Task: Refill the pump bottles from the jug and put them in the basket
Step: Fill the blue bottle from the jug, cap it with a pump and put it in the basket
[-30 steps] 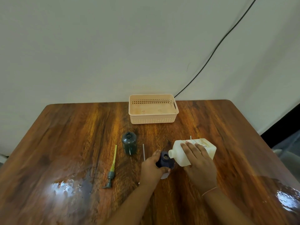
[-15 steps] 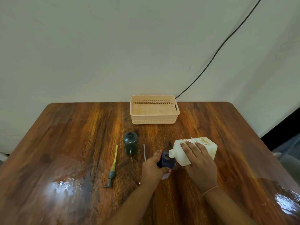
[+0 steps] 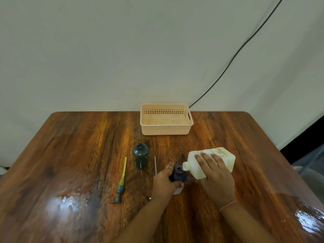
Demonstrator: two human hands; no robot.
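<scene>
I get one view: head-worn wide-angle cam, facing fwd & down across the table (image 3: 73, 155) to the wall (image 3: 105, 50). Table's near side sits close, at btm.

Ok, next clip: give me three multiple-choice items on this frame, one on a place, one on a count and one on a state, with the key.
1. Where on the table does the basket sit?
A) near edge B) far edge C) left corner
2. How many bottles are in the basket?
A) two B) one C) none
3. How is the green bottle?
A) upright, mouth open, no pump B) lying on its side C) upright, pump fitted

Key:
1 B: it stands beyond both bottles, at the far edge.
2 C: nothing lies in it. The green bottle stands on the table, and the left hand grips the blue bottle under the jug, which the right hand tilts.
3 A: its round mouth shows, and a pump lies on the table beside it.
</scene>
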